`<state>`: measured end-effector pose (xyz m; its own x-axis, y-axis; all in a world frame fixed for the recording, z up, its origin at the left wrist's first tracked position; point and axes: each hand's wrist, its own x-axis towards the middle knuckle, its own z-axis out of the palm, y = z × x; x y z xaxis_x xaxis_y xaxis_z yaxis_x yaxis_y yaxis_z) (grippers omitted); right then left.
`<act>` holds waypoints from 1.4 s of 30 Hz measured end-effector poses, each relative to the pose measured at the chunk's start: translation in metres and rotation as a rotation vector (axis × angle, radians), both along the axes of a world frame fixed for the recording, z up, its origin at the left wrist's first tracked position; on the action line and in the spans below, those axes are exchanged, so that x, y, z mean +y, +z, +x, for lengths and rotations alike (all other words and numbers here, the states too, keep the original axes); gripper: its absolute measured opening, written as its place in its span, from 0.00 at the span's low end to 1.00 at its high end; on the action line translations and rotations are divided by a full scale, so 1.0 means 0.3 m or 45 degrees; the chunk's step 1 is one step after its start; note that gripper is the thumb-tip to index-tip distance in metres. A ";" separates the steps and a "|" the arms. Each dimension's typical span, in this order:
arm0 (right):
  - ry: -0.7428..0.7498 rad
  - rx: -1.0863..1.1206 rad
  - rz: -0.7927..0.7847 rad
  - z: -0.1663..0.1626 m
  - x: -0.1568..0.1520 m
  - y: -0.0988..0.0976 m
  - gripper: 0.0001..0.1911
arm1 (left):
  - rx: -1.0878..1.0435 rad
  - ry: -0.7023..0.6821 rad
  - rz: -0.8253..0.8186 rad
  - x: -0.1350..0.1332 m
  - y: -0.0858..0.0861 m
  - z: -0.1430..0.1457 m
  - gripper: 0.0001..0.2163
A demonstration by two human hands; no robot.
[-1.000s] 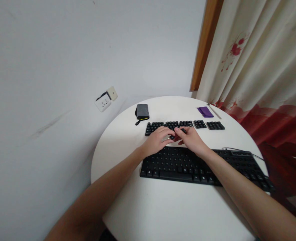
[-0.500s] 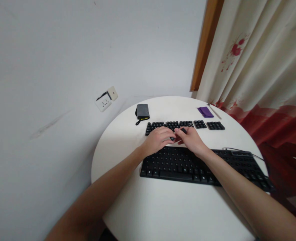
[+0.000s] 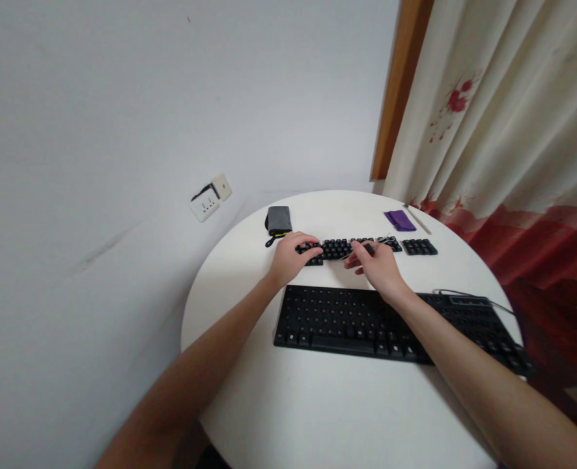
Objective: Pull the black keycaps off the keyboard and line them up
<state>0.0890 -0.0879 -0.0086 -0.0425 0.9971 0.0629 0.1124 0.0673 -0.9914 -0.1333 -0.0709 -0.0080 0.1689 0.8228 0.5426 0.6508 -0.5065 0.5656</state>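
My left hand (image 3: 291,257) is at the left end of the rows of black keycaps (image 3: 336,249), its thumb and fingers pinched around a keycap there. The neighbouring caps partly hide which one it is. My right hand (image 3: 377,264) grips a wire keycap puller (image 3: 368,248) by its dark handle, with thin wires sticking out at both ends. That hand hovers over the right part of the keycap rows. Nearer to me lies a black keyboard (image 3: 337,319), many of its keys bare of caps; caps remain along its bottom row. My right forearm crosses above it.
A grey pouch (image 3: 279,219) with a loop stands at the back left of the round white table (image 3: 249,384). A folded purple cloth (image 3: 400,221) and a slim brush (image 3: 418,220) lie back right. The keyboard's cable (image 3: 469,293) runs along the right. A wall is at left.
My hands have moved apart. The left went left and away from me with a keycap to the rows' left end; the right shifted slightly right, still holding the puller.
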 end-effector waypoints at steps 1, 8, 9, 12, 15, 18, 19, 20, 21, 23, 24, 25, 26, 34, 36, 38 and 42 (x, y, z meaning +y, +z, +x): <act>-0.019 0.008 0.015 0.004 0.006 -0.001 0.23 | 0.026 0.006 -0.035 0.017 0.006 0.000 0.07; -0.128 0.057 0.096 0.028 0.031 0.003 0.22 | 0.450 -0.138 -0.138 0.046 -0.037 0.074 0.10; -0.131 0.057 0.106 0.028 0.032 0.005 0.21 | 0.488 -0.106 -0.134 0.041 -0.054 0.081 0.10; -0.131 0.057 0.129 0.026 0.031 0.008 0.20 | 0.552 -0.034 -0.118 0.035 -0.102 0.079 0.11; -0.121 0.038 0.139 0.022 0.030 0.005 0.19 | 0.563 -0.040 -0.073 0.040 -0.124 0.064 0.11; -0.105 0.015 0.124 0.021 0.030 -0.001 0.20 | 0.532 -0.046 -0.071 0.038 -0.125 0.055 0.12; -0.102 0.010 0.117 0.021 0.030 -0.004 0.20 | 0.522 -0.045 -0.074 0.034 -0.123 0.055 0.13; -0.101 0.006 0.111 0.021 0.030 -0.006 0.21 | 0.513 -0.043 -0.074 0.029 -0.121 0.055 0.14; -0.100 0.001 0.110 0.021 0.031 -0.008 0.21 | 0.505 -0.038 -0.072 0.024 -0.119 0.055 0.15; -0.099 -0.008 0.120 0.020 0.031 -0.011 0.21 | 0.489 -0.026 -0.063 0.012 -0.114 0.055 0.16; -0.097 -0.013 0.127 0.020 0.031 -0.012 0.22 | 0.484 -0.018 -0.056 0.006 -0.112 0.055 0.15; -0.097 -0.017 0.131 0.019 0.031 -0.013 0.22 | 0.484 -0.009 -0.050 0.002 -0.110 0.055 0.15; -0.095 -0.021 0.133 0.018 0.031 -0.014 0.21 | 0.488 0.002 -0.043 -0.002 -0.108 0.054 0.15; -0.068 -0.045 0.143 0.013 0.027 -0.017 0.21 | 0.523 0.060 -0.058 0.000 -0.109 0.045 0.14; -0.067 -0.056 0.142 0.013 0.026 -0.015 0.21 | 0.518 0.067 -0.059 0.005 -0.114 0.045 0.14; -0.069 -0.068 0.141 0.012 0.026 -0.014 0.21 | 0.516 0.068 -0.058 0.008 -0.118 0.045 0.13; -0.069 -0.070 0.148 0.012 0.029 -0.018 0.21 | 0.506 0.070 -0.046 0.011 -0.122 0.048 0.14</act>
